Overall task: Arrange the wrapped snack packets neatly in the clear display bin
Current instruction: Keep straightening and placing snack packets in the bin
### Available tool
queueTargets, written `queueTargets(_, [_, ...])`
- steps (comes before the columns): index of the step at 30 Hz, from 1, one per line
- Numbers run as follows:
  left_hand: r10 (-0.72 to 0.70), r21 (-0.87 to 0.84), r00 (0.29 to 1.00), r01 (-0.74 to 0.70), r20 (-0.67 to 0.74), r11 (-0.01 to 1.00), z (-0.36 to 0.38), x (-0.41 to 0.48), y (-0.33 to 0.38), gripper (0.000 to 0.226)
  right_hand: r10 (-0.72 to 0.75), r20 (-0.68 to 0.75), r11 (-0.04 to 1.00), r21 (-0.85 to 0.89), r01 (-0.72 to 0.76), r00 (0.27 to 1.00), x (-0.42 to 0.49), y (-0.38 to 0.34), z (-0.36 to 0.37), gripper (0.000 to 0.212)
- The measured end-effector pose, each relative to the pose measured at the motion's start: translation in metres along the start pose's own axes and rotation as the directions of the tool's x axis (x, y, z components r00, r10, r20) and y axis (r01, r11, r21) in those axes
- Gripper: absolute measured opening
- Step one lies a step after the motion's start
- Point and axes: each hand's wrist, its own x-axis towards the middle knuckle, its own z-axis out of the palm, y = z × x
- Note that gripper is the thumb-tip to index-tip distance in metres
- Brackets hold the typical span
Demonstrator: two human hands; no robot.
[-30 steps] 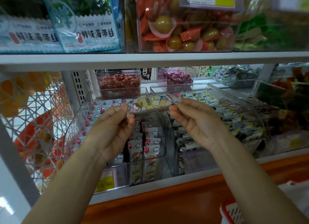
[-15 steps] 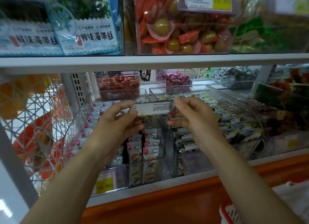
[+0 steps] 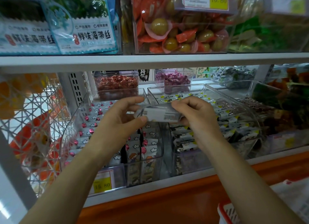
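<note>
Two hands hold one flat, glossy oblong packet (image 3: 158, 114) level: left hand (image 3: 117, 123) and right hand (image 3: 197, 116) each pinch an end, above the clear plastic bin (image 3: 75, 116)

Print on the packet (image 3: 158, 114) is blurred; the red basket (image 3: 222, 210) is cut off by the bottom edge

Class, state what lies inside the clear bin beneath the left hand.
Rows of cloud-print packets lie in the bin; the left hand and held packet hide its middle.

Packet (image 3: 158, 114) flipped, pale back now showing; lowered toward bin (image 3: 76, 121).
</note>
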Motion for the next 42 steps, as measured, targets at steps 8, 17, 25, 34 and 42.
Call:
queueTargets(8, [-0.048,0.182,0.999,0.051,-0.018,0.982,0.005,0.000,0.005,0.010,-0.101,-0.019,0.981,-0.166,0.097,0.995,-0.002,-0.001,-0.001,0.018])
queueTargets(17, [-0.092,0.116,0.996,0.094,-0.018,0.989,-0.010,0.002,0.009,0.027,-0.075,0.131,0.987,-0.132,0.092,0.989,-0.004,-0.005,0.001,0.017])
queueTargets(25, [-0.135,0.077,0.991,0.134,0.005,0.988,-0.007,0.003,0.006,0.031,-0.129,-0.051,0.981,-0.154,0.120,0.990,-0.005,0.000,0.011,0.017])
queueTargets(34, [-0.073,0.046,0.997,0.073,-0.013,0.996,-0.004,0.003,0.010,0.030,0.052,0.306,0.997,0.031,-0.064,0.951,0.005,-0.012,-0.019,0.022])
queueTargets(42, [-0.005,0.079,0.999,0.008,-0.042,0.997,0.001,0.005,0.002,0.020,0.184,0.257,0.965,0.137,-0.224,0.949,0.007,-0.002,-0.018,0.020])
